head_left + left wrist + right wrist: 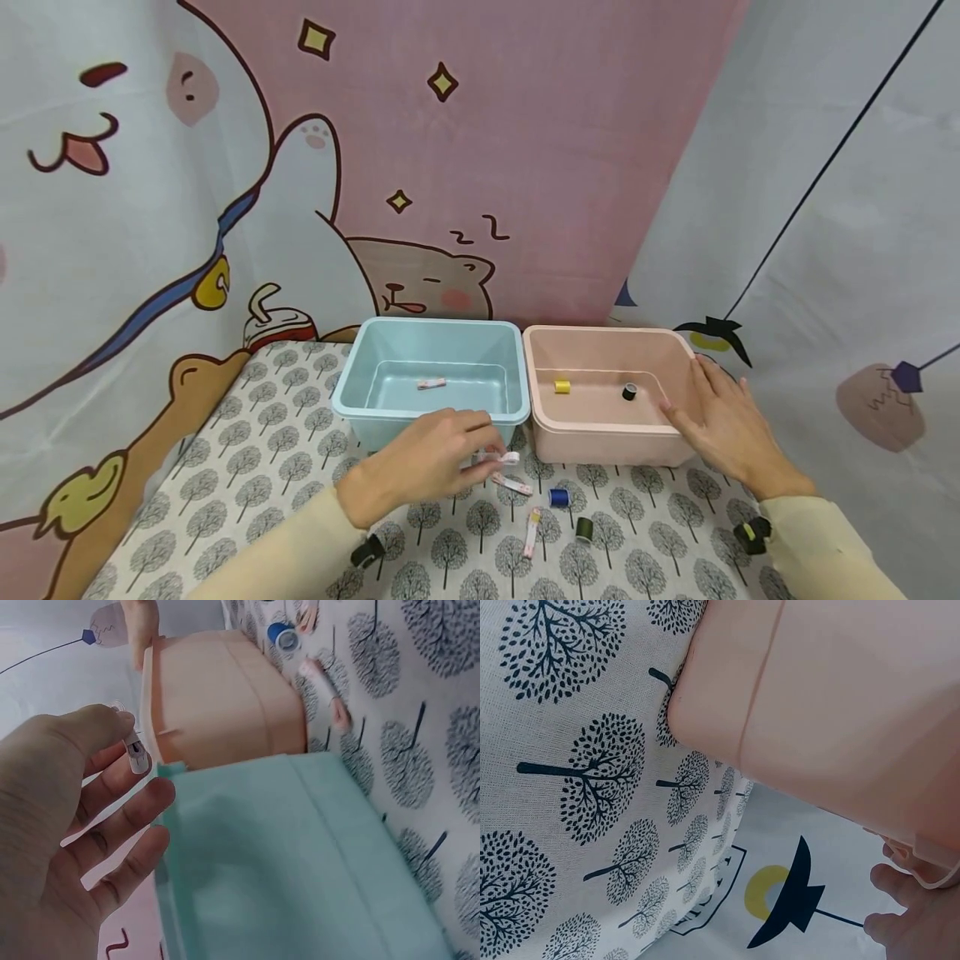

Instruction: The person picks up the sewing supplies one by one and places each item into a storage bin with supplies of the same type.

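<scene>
My left hand (pixel 450 450) pinches a small white printed strip (pixel 136 750) between thumb and index finger, with the other fingers loosely bent. In the head view, that hand is just in front of the light blue bin (pixel 431 413). A similar strip (pixel 431 383) lies inside this bin. My right hand (pixel 723 417) holds the right rim of the pink bin (pixel 600 446), thumb on the inner side and fingers outside. Inside the pink bin are a yellow thread spool (pixel 562 387) and a black thread spool (pixel 629 391).
Two more printed strips, one flat (pixel 512 483) and one upright in view (pixel 531 533), lie on the tree-patterned cloth (pixel 450 558). Near them are a blue spool (pixel 558 497) and a dark green spool (pixel 584 529). A cartoon-printed curtain (pixel 555 167) hangs behind the bins.
</scene>
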Demonstrator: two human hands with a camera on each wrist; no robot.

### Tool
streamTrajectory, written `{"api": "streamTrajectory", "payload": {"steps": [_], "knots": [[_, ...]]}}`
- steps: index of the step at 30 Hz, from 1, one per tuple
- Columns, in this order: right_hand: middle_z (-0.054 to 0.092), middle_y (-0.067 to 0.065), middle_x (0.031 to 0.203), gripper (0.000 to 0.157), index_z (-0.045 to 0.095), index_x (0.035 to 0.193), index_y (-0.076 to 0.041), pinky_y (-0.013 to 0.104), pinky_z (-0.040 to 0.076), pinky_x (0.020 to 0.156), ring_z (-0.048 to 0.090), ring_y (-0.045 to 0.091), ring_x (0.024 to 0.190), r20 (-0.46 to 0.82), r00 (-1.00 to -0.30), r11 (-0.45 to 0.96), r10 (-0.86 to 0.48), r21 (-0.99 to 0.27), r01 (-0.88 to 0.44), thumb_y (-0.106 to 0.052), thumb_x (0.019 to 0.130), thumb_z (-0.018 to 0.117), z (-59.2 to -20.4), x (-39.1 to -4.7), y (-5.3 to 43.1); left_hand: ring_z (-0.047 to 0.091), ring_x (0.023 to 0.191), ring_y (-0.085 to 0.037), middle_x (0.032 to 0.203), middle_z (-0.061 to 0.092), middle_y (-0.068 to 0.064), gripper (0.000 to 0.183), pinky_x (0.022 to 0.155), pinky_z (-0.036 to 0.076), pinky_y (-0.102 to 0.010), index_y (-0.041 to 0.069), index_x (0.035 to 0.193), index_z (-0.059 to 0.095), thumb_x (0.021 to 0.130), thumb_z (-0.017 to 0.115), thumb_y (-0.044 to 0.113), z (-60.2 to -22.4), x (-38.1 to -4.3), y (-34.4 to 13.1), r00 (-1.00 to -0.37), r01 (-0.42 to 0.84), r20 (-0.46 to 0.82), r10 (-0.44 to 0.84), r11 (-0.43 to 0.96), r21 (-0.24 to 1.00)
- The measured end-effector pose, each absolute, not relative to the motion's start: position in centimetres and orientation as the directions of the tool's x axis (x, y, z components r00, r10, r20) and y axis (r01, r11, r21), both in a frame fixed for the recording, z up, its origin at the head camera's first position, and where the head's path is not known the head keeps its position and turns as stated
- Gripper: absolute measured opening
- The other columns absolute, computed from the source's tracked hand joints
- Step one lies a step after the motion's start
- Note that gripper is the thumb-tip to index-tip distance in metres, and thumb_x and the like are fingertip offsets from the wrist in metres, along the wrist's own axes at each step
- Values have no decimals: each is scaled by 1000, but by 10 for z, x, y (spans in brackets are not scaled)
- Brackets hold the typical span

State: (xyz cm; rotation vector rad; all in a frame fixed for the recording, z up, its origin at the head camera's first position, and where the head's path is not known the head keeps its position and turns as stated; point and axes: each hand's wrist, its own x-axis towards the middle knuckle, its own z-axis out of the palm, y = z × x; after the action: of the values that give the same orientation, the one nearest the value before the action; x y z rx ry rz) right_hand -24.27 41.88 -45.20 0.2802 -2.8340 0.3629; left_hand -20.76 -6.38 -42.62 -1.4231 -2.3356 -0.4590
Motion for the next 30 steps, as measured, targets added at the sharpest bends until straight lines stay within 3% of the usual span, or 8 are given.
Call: {"api": "streamTrajectory", "payload": {"steps": [10, 20, 30], "knots": [[27, 40, 186, 101, 22, 180, 10, 90, 13, 139, 29, 65, 169, 298, -942, 949, -157, -218, -227, -58, 116, 60, -453, -243, 419, 78, 87, -6, 108, 83, 8, 15, 83, 65, -15, 19, 114, 85, 103, 92, 26, -398, -220, -72, -403, 887, 549, 732, 460, 37], [28, 40, 185, 103, 19, 181, 9, 90, 12, 139, 29, 66, 169, 297, -943, 949, -151, -223, -222, -60, 116, 58, -453, -244, 417, 75, 83, -6, 105, 82, 6, 13, 76, 62, -13, 16, 114, 84, 104, 90, 23, -376, -239, -76, -399, 885, 563, 724, 464, 31], [26, 40, 186, 102, 20, 181, 9, 89, 10, 139, 28, 66, 170, 292, -944, 949, -151, -226, -221, -60, 116, 58, -454, -245, 418, 81, 88, -12, 109, 86, 1, 15, 77, 68, -23, 13, 116, 82, 106, 88, 22, -362, -265, -85, -474, 850, 537, 698, 521, 73]]}}
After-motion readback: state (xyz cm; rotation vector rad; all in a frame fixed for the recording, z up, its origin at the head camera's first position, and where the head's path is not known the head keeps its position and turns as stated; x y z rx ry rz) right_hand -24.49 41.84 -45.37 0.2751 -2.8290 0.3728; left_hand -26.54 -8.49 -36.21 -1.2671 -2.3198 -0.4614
